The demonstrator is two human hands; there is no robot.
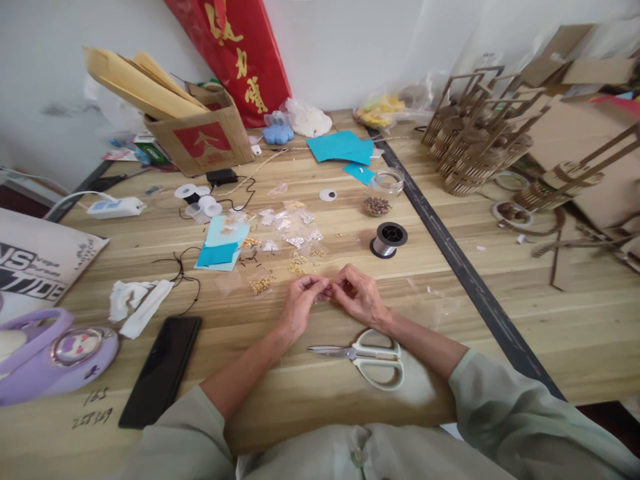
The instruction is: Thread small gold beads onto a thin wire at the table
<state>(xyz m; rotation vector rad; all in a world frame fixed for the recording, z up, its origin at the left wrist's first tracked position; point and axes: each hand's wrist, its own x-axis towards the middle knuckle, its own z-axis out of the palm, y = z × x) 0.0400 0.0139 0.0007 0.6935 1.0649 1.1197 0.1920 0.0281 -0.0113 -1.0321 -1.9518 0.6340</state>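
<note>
My left hand [302,299] and my right hand [358,293] meet over the middle of the table, fingertips pinched close together. Something tiny, partly gold-coloured, shows between them, too small to name. Just beyond the left hand lie gold beads [261,285] in a small clear bag, with more loose gold pieces [297,269] beside it. A spool of thin silvery wire [385,248] stands past the right hand. Below the hands rest scissors [381,359] with pale handles, their blades pointing left and nearly closed.
A black phone [161,373] and a purple case-like object [60,357] lie at the left. Small clear bags of silvery parts [295,230], a glass jar [388,181] and blue sheets [341,145] sit farther back. Bamboo-like baskets [473,157] crowd the right rear; a paper bag [207,143] stands left.
</note>
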